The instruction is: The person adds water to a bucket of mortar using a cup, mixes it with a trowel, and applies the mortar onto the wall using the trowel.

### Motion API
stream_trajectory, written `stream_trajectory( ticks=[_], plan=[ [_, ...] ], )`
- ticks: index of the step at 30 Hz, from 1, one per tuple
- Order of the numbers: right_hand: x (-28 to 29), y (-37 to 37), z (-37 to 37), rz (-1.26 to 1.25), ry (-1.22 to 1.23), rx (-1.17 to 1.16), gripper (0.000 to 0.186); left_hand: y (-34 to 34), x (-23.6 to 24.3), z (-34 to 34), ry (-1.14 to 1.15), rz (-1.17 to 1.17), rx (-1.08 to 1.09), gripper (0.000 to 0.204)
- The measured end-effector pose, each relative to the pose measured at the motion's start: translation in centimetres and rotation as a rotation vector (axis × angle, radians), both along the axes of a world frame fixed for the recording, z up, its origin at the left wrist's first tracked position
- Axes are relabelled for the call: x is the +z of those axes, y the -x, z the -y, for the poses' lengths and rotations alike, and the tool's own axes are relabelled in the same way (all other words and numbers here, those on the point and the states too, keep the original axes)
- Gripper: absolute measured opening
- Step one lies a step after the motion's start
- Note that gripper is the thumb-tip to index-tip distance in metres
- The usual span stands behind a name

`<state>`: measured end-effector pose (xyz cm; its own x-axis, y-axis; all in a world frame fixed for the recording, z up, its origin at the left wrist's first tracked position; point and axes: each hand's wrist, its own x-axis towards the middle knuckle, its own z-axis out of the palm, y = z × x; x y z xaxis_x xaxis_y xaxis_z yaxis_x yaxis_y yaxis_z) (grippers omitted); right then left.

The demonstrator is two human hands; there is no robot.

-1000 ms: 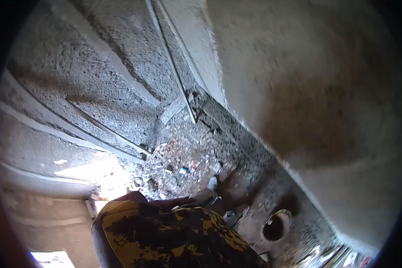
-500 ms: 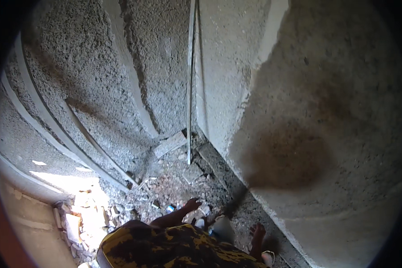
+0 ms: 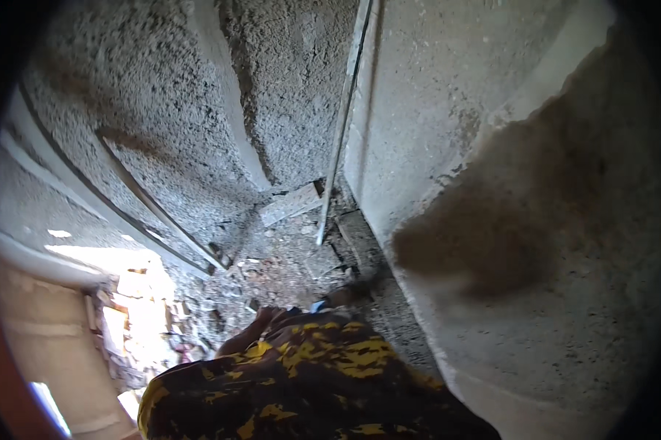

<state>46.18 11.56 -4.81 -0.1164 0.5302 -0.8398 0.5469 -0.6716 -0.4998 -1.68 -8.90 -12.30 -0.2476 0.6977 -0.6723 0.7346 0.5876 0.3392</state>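
Observation:
My left hand (image 3: 269,315) shows only in part, past the front edge of my dark shirt (image 3: 330,367) with yellow patches. It is low over the rubble-strewn floor (image 3: 272,273), and its fingers are too hidden to read. Close by on the right, a small pale-blue thing (image 3: 318,306) shows at the shirt's edge; I cannot make out what it is. My right hand is hidden behind the shirt.
A long thin straight bar (image 3: 343,125) leans in the corner. A flat board (image 3: 291,204) lies at its foot. More strips (image 3: 154,205) lean on the rough left wall. Sunlit broken blocks (image 3: 118,323) are heaped at lower left. A smooth plastered wall (image 3: 448,95) rises at right.
My body has leaned further forward, and the shirt now covers more of the floor. My left hand has shifted left and closer to the shirt; the right hand has gone out of sight.

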Motion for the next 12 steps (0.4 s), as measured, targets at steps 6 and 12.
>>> stream_trajectory(
  ticks=[6, 12],
  plan=[
    [4.0, 13.3, -15.0, -0.314, -0.334, -0.474, 0.035, 12.2, -1.8, -9.2, -0.523, -0.225, 0.162, 0.017],
    [11.6, 20.7, -18.5, -0.261, -0.649, -0.286, 0.036, 23.5, 14.4, -36.5, -1.121, 0.265, 0.525, 0.027]
  ],
)
